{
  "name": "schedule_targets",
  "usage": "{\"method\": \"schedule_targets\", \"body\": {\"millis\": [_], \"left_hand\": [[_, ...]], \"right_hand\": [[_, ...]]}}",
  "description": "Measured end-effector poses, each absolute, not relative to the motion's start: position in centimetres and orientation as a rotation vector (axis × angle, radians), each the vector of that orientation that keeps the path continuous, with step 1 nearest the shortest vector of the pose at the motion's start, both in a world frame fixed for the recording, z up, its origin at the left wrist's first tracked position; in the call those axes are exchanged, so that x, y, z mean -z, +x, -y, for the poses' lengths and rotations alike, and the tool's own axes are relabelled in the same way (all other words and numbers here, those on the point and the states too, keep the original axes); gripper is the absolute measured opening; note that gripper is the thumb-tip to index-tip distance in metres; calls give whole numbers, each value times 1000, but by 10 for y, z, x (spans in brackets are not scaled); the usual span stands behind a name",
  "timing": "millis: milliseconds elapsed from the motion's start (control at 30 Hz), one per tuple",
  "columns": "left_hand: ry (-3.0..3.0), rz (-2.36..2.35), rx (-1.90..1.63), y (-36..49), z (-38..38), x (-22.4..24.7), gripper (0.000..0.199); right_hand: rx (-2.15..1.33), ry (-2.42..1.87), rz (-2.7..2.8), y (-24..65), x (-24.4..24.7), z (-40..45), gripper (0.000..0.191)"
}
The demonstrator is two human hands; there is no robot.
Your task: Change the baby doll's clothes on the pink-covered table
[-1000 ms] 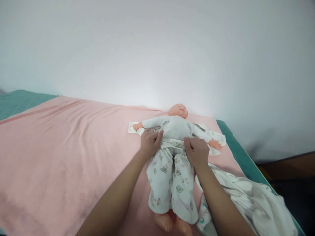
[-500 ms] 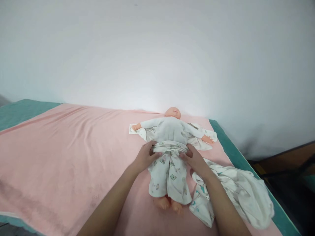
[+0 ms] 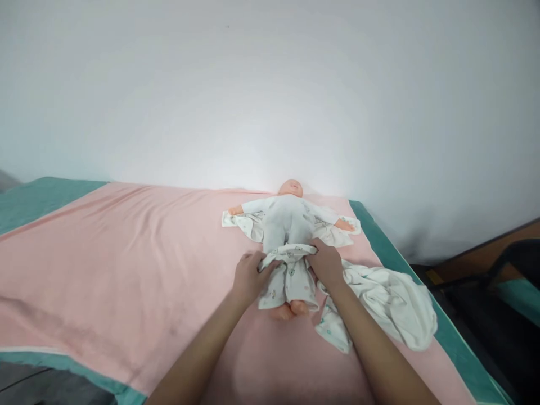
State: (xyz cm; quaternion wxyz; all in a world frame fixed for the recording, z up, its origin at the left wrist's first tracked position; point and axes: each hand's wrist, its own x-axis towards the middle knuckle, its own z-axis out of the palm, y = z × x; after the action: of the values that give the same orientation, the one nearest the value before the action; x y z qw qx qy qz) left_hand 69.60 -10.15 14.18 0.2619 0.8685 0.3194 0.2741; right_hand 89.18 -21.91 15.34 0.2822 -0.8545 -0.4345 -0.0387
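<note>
A baby doll [image 3: 288, 218] in a white long-sleeved bodysuit lies on its back, head toward the wall and arms spread. White printed trousers [image 3: 291, 281] cover its lower legs, with the waistband gathered around the thighs. My left hand [image 3: 250, 277] pinches that waistband at its left side, thumb on top. On the other side my right hand [image 3: 327, 262] grips the waistband too, its fingertips partly hidden by the cloth. Bare doll feet [image 3: 293, 309] stick out of the trouser legs. A printed white jacket [image 3: 253, 226] is spread open beneath the doll's arms and back.
A crumpled white cloth [image 3: 392, 301] with a printed corner lies right of the doll, under my right forearm. Beneath everything is a pink sheet [image 3: 126, 281] over a green mattress [image 3: 371, 225]. A white wall [image 3: 270, 95] rises behind; a dark chair [image 3: 506, 281] stands at right.
The trousers' waistband has come down from the doll's waist to its thighs, baring the bodysuit's crotch. Both hands have moved down with it. The camera view has shifted slightly.
</note>
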Motion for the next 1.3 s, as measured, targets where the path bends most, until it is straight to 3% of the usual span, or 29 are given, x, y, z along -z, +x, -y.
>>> {"method": "schedule_targets", "body": {"millis": [133, 267, 367, 500, 633, 767, 967, 1100, 1300], "left_hand": [[2311, -785, -702, 676, 121, -152, 29], [2412, -518, -706, 671, 120, -158, 30], [2532, -548, -614, 668, 120, -161, 19], [2512, -624, -441, 659, 127, -168, 16], [2305, -614, -334, 639, 137, -177, 14], [2002, -470, -215, 611, 138, -192, 29], [1948, -395, 120, 575, 133, -245, 31], [2182, -323, 246, 559, 141, -297, 24], [2443, -262, 387, 546, 139, -379, 31]], "right_hand": [[54, -1925, 1545, 869, -170, 231, 33], [-287, -1918, 1642, 845, -188, 259, 28], [-508, -1966, 1650, 823, -196, 286, 24], [-300, -2035, 1805, 796, -195, 303, 45], [-112, -2185, 1805, 783, -196, 296, 30], [-196, -2343, 1704, 774, -212, 288, 35], [-528, -2315, 1694, 752, -268, 297, 23], [-834, -2086, 1950, 742, -322, 306, 31], [-895, -2033, 2087, 724, -385, 294, 43]]}}
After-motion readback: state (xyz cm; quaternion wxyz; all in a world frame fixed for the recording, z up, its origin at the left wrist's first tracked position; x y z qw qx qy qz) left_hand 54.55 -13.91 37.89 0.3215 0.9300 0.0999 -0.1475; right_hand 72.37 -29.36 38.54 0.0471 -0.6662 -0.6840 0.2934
